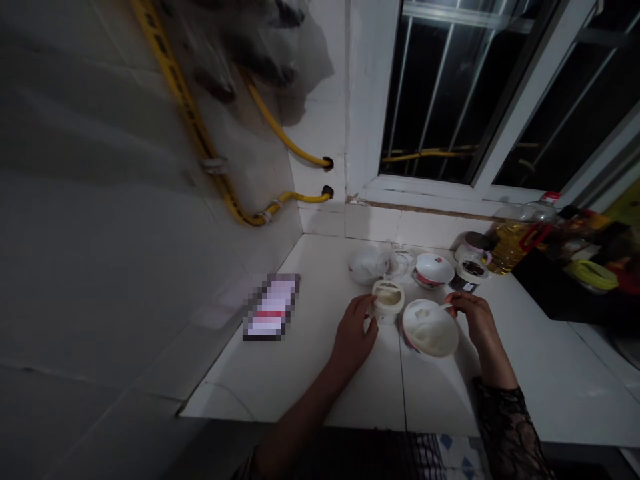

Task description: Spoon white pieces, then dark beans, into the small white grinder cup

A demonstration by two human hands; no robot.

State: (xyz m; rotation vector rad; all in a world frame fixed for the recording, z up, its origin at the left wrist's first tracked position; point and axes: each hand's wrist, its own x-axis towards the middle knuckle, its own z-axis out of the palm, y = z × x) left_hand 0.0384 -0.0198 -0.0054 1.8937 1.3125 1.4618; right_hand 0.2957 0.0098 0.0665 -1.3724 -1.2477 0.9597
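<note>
Though dim, hands (356, 328) (473, 319) apparently half-curled, bowl (413, 315) between.

The white-tiled table (280, 380) bears, at left, a flat rectangular device with a pale, lit face (271, 307), pixelated. Mid-table stand a round cream-white open jar (388, 317) and, just right, a white bowl with red outer markings (407, 343). Farther back sit a translucent bowl (359, 270) and a red-patterned white bowl (433, 279); right, a clear plastic bottle of yellow oil (505, 248).
</note>
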